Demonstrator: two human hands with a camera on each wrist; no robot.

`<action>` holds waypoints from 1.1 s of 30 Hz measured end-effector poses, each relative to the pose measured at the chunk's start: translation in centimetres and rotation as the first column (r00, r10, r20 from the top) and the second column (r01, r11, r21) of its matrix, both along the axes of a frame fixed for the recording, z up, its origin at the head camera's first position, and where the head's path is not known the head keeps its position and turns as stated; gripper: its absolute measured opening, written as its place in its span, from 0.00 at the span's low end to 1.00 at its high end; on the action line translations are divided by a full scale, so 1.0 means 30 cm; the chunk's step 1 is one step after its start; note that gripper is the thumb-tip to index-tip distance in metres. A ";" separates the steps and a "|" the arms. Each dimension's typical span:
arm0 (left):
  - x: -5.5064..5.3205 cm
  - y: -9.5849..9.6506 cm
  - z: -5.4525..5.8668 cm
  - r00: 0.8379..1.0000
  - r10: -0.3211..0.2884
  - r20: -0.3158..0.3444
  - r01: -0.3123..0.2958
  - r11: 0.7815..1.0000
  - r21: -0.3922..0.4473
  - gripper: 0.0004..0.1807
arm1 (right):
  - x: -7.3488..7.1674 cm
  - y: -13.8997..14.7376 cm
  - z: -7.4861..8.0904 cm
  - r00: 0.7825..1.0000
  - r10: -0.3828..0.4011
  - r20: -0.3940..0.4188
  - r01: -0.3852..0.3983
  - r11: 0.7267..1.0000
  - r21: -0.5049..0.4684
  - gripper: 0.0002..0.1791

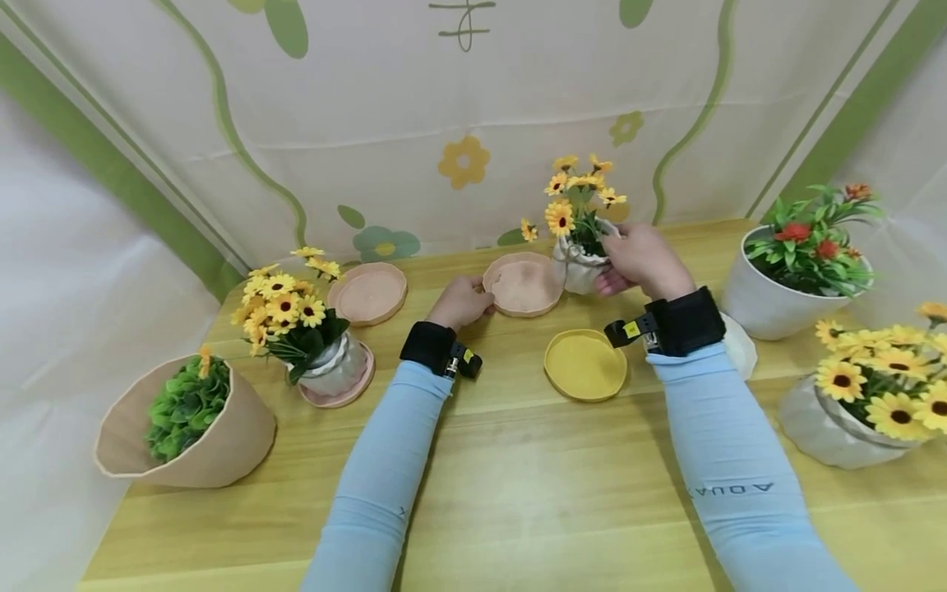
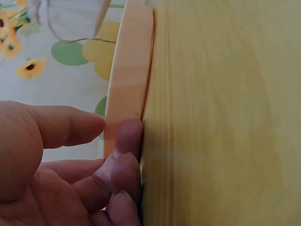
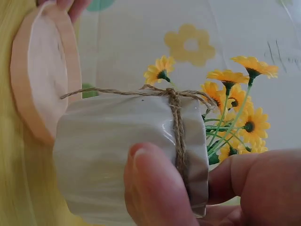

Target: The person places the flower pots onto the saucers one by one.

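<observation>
A white ceramic flowerpot [image 3: 113, 146] with twine round its neck and yellow daisies [image 1: 560, 218] is held at the rim by my right hand [image 1: 644, 259]. In the right wrist view it is tilted beside a peach saucer [image 1: 524, 284], seemingly off the table. My left hand [image 1: 459, 302] is at that saucer's left edge. In the left wrist view its thumb touches the top of the rim and its curled fingers [image 2: 128, 137] lie against the outer wall, near the tabletop. The saucer's inside holds nothing. Closer to me is a yellow saucer [image 1: 585, 366].
Another peach saucer [image 1: 367, 293] lies at the back left, near a daisy pot [image 1: 336, 370] on a pink saucer. A large peach planter [image 1: 244, 436] stands far left. On the right are a red-flowered pot [image 1: 773, 292], a white saucer [image 1: 740, 349] and another daisy pot [image 1: 836, 423].
</observation>
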State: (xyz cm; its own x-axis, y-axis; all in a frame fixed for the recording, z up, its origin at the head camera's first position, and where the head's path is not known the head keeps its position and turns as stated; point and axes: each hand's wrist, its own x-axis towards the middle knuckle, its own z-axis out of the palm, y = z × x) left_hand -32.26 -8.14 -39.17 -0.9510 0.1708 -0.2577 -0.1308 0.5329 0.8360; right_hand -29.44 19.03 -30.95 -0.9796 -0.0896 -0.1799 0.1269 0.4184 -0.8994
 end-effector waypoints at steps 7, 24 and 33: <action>0.003 -0.009 -0.004 1.000 -0.017 -0.012 0.017 1.000 0.002 0.19 | -0.034 -0.094 0.008 0.998 0.065 0.012 -0.065 0.997 -0.038 0.32; -0.012 -0.003 0.005 0.999 -0.042 -0.016 0.041 0.998 -0.037 0.20 | -0.146 -0.197 -0.056 0.971 0.225 0.074 -0.230 0.972 0.054 0.26; -0.008 -0.004 0.004 0.999 -0.032 -0.003 0.032 0.999 -0.042 0.27 | -0.123 -0.191 -0.097 0.982 0.175 0.065 -0.176 0.984 -0.003 0.31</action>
State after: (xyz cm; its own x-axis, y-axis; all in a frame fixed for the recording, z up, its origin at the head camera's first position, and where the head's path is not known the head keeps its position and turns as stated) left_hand -32.50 -8.26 -39.07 -0.9461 0.1905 -0.2621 -0.1104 0.5711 0.8134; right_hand -33.12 13.30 -33.86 -0.9351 -0.2585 -0.2425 0.1089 0.4416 -0.8906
